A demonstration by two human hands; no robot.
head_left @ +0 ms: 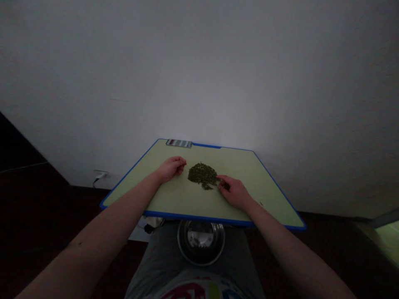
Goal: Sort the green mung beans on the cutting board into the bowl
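Note:
A pile of small dark greenish-brown dried bits [202, 173], too small to name, lies on a pale yellow-green board tabletop [183, 203]. My right hand [235, 193] rests at the pile's right edge, its index fingertip touching the bits. Its thumb and index finger are apart, and the space under the curled fingers is in shadow. Left of the pile, slightly apart from it, is my left hand [172, 168]. Its fingers are curled in and the thumb is pressed to the index finger; anything between them is too small to make out.
A phone [179, 143] with a lit screen lies at the board's far left edge. On my lap, below the near blue rim, stands a shiny metal bowl [201, 259]. A white wall [218, 83] rises behind the board. A plug with a cable [100, 176] is at left.

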